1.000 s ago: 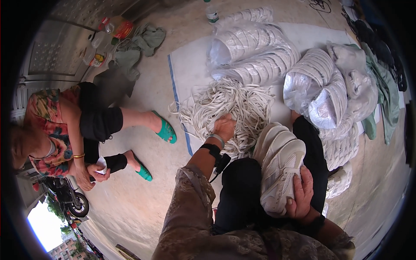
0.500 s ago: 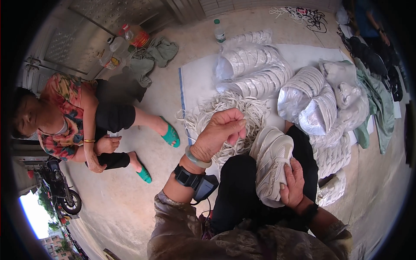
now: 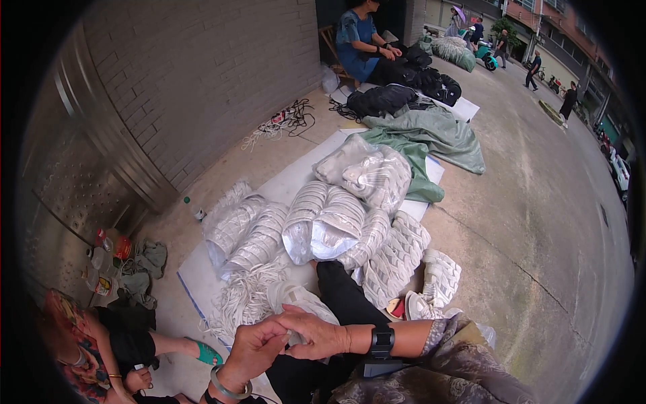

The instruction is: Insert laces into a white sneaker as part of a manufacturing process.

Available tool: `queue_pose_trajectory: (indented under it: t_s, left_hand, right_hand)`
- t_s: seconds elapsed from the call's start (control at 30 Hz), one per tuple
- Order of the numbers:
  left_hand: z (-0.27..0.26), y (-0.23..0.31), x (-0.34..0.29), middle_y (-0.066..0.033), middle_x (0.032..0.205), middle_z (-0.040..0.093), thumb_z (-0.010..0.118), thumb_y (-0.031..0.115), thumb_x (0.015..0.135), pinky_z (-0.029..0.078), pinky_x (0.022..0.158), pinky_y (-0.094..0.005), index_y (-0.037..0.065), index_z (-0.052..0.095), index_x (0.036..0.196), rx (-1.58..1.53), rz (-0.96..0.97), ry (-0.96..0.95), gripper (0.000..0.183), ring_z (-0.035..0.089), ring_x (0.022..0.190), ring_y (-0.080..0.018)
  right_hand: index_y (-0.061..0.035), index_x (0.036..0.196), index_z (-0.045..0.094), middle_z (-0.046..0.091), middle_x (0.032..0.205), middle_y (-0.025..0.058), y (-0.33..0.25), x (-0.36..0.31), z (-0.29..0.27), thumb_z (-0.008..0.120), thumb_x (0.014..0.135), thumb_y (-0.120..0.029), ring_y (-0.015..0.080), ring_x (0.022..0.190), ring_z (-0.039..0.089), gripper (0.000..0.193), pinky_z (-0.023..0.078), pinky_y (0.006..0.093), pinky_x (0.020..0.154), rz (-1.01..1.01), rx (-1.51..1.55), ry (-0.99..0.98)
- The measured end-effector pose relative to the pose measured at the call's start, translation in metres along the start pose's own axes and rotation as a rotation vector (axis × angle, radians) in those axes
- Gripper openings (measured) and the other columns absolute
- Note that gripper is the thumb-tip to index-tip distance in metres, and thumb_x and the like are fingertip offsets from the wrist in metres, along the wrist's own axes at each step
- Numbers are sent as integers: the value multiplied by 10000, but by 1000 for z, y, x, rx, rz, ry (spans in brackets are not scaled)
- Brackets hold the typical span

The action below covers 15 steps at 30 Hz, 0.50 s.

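My left hand (image 3: 254, 349), with a pale bangle at its wrist, has its fingers bent into a pinch. Against it lies my right hand (image 3: 317, 335), its fingers curled over the left fingertips. Something small and pale shows between the two hands, too hidden to name. Just beyond them a white sneaker (image 3: 299, 297) rests at my lap, partly covered by my fingers. A heap of loose white shoelaces (image 3: 245, 296) lies on the sheet to the left of the sneaker.
Bagged stacks of white shoe uppers (image 3: 326, 215) and stacked white shoes (image 3: 397, 259) lie on a white sheet (image 3: 195, 273). Green sacks (image 3: 431, 135) lie beyond. A person in green slippers (image 3: 205, 353) sits at left; another person (image 3: 363, 47) sits far ahead.
The view has swung to the right, toward the street. My right hand has left the sneaker's side and come up to meet my left hand, which was raised alone above the laces.
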<state>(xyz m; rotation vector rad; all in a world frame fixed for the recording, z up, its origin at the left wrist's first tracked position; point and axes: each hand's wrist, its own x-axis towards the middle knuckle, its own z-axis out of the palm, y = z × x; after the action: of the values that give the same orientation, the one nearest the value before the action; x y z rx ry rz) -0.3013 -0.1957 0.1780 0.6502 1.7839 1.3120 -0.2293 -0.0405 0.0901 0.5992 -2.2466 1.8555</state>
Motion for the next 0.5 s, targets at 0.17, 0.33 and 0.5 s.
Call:
queue_pose_trajectory:
  t_s: [0.17, 0.33, 0.5]
  left_hand:
    - [7, -8, -11, 10, 657, 626, 625, 48, 873, 340, 434, -163, 29, 654, 858, 115, 8, 17, 38, 476, 506, -9]
    - [9, -14, -16, 28, 636, 614, 650, 84, 869, 339, 426, -176, 36, 658, 839, 161, -59, -4, 57, 463, 499, -4]
    - [-7, -42, -11, 10, 575, 573, 673, 149, 849, 407, 494, -226, 9, 651, 781, 377, -94, 12, 157, 516, 557, -36]
  right_hand:
    - [-46, 1089, 573, 613, 842, 78, -13, -15, -18, 615, 825, -152, 227, 829, 593, 288, 452, 355, 752, 49, -112, -62]
    - [-45, 859, 546, 534, 650, 118, -18, -23, -25, 560, 867, -203, 298, 608, 553, 158, 407, 369, 566, 127, 57, -191]
    - [-52, 789, 515, 557, 691, 150, -32, -25, -44, 529, 895, -197, 358, 658, 578, 180, 438, 427, 583, 4, -453, 97]
